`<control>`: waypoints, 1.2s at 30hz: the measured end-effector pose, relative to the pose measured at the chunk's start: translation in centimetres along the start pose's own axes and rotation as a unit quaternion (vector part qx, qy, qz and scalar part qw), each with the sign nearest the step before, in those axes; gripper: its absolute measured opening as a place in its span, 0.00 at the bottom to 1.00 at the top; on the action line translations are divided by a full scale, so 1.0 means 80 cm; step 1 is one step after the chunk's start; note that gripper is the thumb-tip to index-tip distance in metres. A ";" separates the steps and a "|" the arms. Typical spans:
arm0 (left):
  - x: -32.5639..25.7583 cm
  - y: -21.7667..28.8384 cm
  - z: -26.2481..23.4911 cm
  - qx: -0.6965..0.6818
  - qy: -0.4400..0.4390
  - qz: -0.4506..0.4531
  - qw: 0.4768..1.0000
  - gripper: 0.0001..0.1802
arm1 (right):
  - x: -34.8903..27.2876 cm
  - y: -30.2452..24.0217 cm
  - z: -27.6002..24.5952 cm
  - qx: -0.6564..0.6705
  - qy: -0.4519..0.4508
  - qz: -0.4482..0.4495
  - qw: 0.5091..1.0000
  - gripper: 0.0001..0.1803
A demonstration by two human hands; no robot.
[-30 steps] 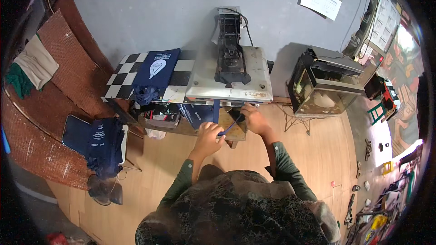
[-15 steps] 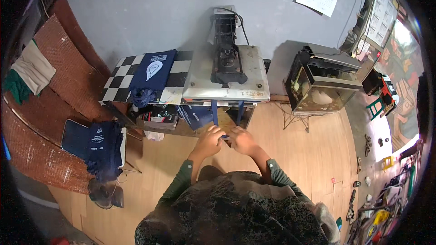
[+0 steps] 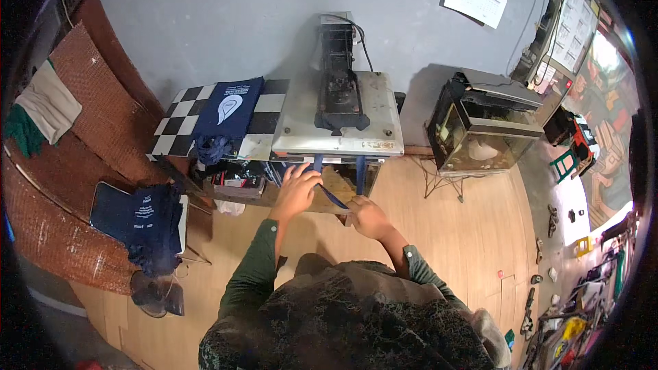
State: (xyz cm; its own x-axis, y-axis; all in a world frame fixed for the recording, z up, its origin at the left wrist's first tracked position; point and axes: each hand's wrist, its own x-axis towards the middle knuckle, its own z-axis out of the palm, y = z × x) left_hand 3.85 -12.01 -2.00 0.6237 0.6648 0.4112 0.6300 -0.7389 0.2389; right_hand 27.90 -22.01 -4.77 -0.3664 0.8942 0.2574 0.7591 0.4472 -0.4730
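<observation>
A thin dark blue strip (image 3: 334, 197) is held between the two hands, just below the front edge of the press machine (image 3: 340, 106). The left hand (image 3: 297, 190) is closed on its upper end, fingers curled up near the metal plate. The right hand (image 3: 367, 217) is closed on its lower end.

The strip could be dropped if either grip is loosened (it looks thin and floppy). Fingers could be bumped on the plate edge, since the left hand is very near it.

A blue shirt (image 3: 225, 104) is laid on the checkered tabletop (image 3: 179, 120) to the left. More blue cloth (image 3: 147, 217) is draped over a chair. A glass tank (image 3: 480, 127) is seen on the right, well apart. The shelf under the plate is crowded with small things, so little room is left there.
</observation>
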 end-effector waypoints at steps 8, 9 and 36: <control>0.022 0.019 -0.022 -0.041 0.000 -0.005 0.999 0.21 | 0.022 -0.002 -0.042 -0.014 0.169 0.001 0.986 0.23; 0.031 0.021 -0.030 -0.037 0.002 -0.007 0.999 0.21 | 0.032 -0.005 -0.053 -0.020 0.191 0.013 0.981 0.23; 0.236 -0.030 -0.026 0.075 0.086 0.066 0.991 0.11 | 0.265 0.045 -0.118 -0.174 0.249 -0.061 0.951 0.12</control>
State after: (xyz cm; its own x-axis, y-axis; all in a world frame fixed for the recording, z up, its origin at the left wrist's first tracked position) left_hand 13.12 2.09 6.99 0.6254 0.5244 0.5779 0.6171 -0.7856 0.0451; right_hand 27.90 -1.64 6.92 -0.2286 0.6762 0.7003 0.8913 0.4348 -0.1289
